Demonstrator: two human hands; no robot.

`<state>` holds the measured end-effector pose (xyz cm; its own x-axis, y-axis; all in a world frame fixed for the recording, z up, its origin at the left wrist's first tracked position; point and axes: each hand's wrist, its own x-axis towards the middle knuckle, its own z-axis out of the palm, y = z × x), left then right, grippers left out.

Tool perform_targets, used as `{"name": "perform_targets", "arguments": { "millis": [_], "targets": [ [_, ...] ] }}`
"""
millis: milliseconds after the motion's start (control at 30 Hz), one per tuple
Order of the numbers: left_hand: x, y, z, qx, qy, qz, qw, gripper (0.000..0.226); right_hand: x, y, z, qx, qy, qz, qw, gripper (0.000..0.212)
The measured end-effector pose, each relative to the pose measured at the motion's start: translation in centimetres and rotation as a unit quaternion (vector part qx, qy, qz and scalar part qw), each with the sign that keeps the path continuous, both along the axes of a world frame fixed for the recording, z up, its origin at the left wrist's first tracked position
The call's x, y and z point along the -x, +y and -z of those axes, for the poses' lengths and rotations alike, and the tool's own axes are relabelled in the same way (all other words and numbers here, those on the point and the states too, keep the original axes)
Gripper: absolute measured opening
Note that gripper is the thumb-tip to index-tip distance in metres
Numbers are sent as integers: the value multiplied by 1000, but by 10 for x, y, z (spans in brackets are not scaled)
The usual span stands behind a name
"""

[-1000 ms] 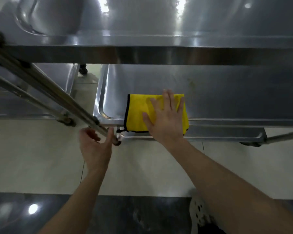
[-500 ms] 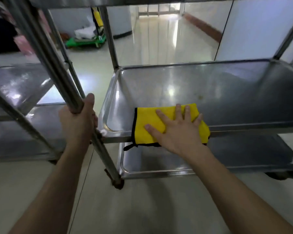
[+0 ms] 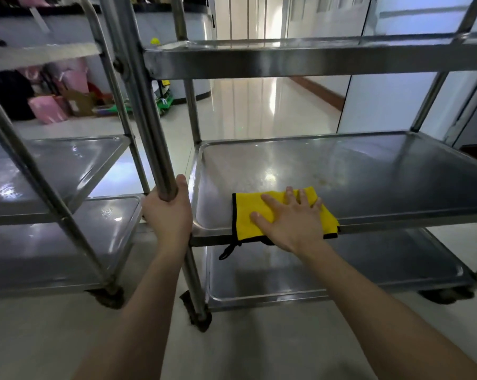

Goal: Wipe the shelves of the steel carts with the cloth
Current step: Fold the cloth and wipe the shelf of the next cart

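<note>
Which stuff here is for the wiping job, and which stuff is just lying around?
For the job: yellow cloth, pressed flat by the right hand; middle shelf under it; cart post gripped by the left hand; second cart on the left.
Just lying about: pink bags, cardboard box and green thing on the floor behind.

No writing, label, brand or number can be read anywhere. The yellow cloth (image 3: 247, 207), lying on the middle shelf of the near right steel cart (image 3: 396, 224), shows only plain fabric with a black edge. On the far floor, left of centre, a green thing (image 3: 166, 102) bears a small white mark that is too blurred to read. The pink boxes (image 3: 48, 112) at far left are also too blurred for any print to be made out.
</note>
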<state>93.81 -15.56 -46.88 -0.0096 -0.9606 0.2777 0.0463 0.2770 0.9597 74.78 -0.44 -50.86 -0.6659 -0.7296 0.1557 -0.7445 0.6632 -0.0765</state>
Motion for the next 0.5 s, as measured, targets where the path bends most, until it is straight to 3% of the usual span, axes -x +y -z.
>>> {"name": "perform_targets", "arguments": {
  "millis": [267, 500],
  "targets": [
    [4, -70, -3, -11, -23, 113, 993, 34, 21, -56, -11, -59, -72, -26, 995, 95],
    [23, -94, -4, -1, -11, 104, 995, 31, 68, -135, -10, -98, -114, -41, 988, 106]
  ]
}}
